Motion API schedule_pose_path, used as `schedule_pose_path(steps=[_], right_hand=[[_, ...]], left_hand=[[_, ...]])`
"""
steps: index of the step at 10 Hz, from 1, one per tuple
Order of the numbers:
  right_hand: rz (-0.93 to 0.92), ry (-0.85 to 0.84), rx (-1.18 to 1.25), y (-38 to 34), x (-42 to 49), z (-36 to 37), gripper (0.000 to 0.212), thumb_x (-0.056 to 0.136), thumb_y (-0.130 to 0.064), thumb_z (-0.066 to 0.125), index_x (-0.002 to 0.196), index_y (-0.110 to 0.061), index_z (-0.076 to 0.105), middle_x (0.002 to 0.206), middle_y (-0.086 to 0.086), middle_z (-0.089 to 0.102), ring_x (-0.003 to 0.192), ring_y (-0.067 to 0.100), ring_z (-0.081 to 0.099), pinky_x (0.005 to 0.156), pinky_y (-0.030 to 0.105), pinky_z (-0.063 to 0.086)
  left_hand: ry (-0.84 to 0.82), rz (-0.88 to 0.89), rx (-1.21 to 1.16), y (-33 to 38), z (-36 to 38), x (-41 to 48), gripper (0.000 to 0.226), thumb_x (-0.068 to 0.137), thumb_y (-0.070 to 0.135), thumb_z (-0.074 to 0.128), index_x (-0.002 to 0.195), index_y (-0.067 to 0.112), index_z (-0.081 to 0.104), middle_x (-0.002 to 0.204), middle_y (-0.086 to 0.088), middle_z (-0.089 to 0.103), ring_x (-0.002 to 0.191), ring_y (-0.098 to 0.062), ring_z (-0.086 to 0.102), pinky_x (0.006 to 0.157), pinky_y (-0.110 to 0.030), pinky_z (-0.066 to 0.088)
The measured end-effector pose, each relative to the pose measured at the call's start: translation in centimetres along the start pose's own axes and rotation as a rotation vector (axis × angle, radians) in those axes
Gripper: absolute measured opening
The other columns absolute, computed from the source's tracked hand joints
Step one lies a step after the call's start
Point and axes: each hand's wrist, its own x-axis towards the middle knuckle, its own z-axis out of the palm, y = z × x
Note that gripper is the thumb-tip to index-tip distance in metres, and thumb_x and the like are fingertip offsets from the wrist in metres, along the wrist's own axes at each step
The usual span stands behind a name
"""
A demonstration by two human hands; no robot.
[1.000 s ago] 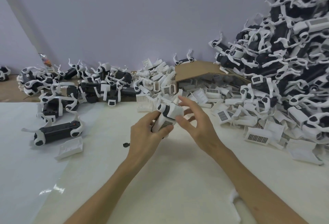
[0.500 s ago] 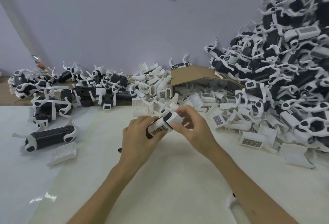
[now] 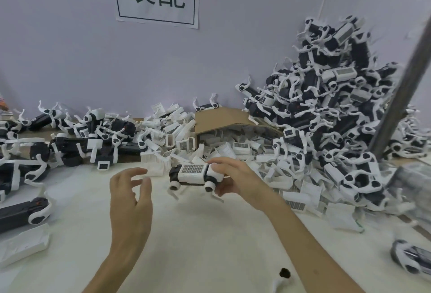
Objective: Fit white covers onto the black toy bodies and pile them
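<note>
The right hand (image 3: 235,179) holds a toy dog (image 3: 193,176) just above the middle of the tabletop (image 3: 210,234). Its grip is curled round the toy's right end, thumb beneath and fingers over the top. The toy lies level with its white cover (image 3: 193,169) facing up, grille showing. The cover looks seated on the black body, so I judge the fit done and the one-handed hold suited to carrying the toy to the pile. The left hand (image 3: 130,190) hovers just beside the toy's left end, its grip spread, holding and touching nothing.

The tall pile of finished toys (image 3: 338,111) fills the far right corner. A tipped cardboard box (image 3: 224,121) at the far edge spills loose covers (image 3: 235,147) toward the hands. Bare black bodies (image 3: 21,212) lie along the left edge, with a spare cover (image 3: 23,243) beside them. A slanted metal pole (image 3: 401,97) crosses in front of the pile and could hamper a reach there.
</note>
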Motion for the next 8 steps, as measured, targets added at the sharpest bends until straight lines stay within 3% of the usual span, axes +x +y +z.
schedule_pose_path(steps=[1,2,3,4,5,6,7,8], right_hand=[[0.022,0.069,0.034,-3.9,1.6,-2.5,0.022,0.096,-0.016,0.061,0.112,-0.003,0.067,0.095,0.019,0.067,0.063,0.022,0.064,0.062,0.028,0.058],[-0.224,0.221,0.306,-11.7,3.1,-7.5,0.037,0.090,-0.016,0.069,0.123,-0.001,0.059,0.121,0.020,0.066,0.082,0.017,0.072,0.074,0.028,0.060],[-0.442,0.435,0.271,-20.7,3.6,-12.5,0.065,0.097,-0.032,0.063,0.151,-0.014,0.032,0.143,0.010,0.050,0.107,0.011,0.069,0.095,0.031,0.055],[-0.411,0.633,0.096,-22.9,3.7,-14.3,0.071,0.100,-0.024,0.060,0.156,-0.016,0.017,0.148,0.013,0.044,0.103,0.022,0.068,0.096,0.041,0.056],[-0.478,0.688,-0.118,-17.2,3.3,-11.6,0.058,0.097,-0.012,0.059,0.150,-0.020,0.038,0.118,0.002,0.066,0.077,0.013,0.072,0.076,0.030,0.059],[-0.378,0.523,-0.193,-7.9,1.8,-7.6,0.036,0.096,-0.011,0.059,0.129,-0.025,0.057,0.093,-0.006,0.073,0.070,0.014,0.068,0.069,0.031,0.053],[-0.253,0.402,-0.253,-0.2,0.4,-4.7,0.023,0.098,-0.010,0.059,0.105,-0.030,0.067,0.102,-0.003,0.073,0.069,0.009,0.069,0.065,0.022,0.051],[-0.188,0.419,-0.231,3.8,0.5,-3.4,0.024,0.097,-0.004,0.056,0.098,-0.023,0.070,0.092,-0.004,0.072,0.063,0.006,0.066,0.060,0.018,0.049]], left_hand=[[-0.004,-0.045,-0.035,-0.2,0.1,0.1,0.016,0.104,0.015,0.049,0.111,0.024,0.059,0.122,0.005,0.044,0.103,-0.014,0.055,0.090,-0.038,0.044],[-0.027,-0.057,-0.046,-0.3,0.4,0.2,0.018,0.103,0.011,0.049,0.110,0.023,0.060,0.122,0.004,0.043,0.104,-0.019,0.054,0.084,-0.035,0.041],[-0.059,-0.066,-0.036,-0.3,0.8,0.1,0.018,0.102,0.011,0.049,0.110,0.023,0.060,0.124,0.001,0.043,0.104,-0.022,0.055,0.092,-0.042,0.041],[-0.079,-0.088,-0.033,-0.5,0.9,0.2,0.017,0.102,0.010,0.049,0.111,0.020,0.060,0.125,-0.001,0.044,0.105,-0.026,0.056,0.091,-0.043,0.041],[-0.105,-0.086,-0.029,-0.4,1.2,0.1,0.016,0.102,0.010,0.050,0.110,0.019,0.061,0.124,-0.002,0.044,0.105,-0.030,0.058,0.088,-0.043,0.041],[-0.131,-0.094,-0.001,-0.5,1.3,-0.1,0.015,0.101,0.010,0.051,0.109,0.019,0.061,0.122,-0.002,0.045,0.104,-0.031,0.059,0.087,-0.044,0.042],[-0.185,-0.094,0.001,-0.9,1.4,-0.2,0.015,0.102,0.012,0.051,0.108,0.021,0.060,0.123,-0.002,0.046,0.105,-0.031,0.061,0.089,-0.045,0.042],[-0.257,-0.110,0.038,-0.6,1.7,-0.4,0.014,0.103,0.017,0.050,0.111,0.022,0.059,0.124,-0.001,0.048,0.104,-0.027,0.062,0.084,-0.040,0.040]])
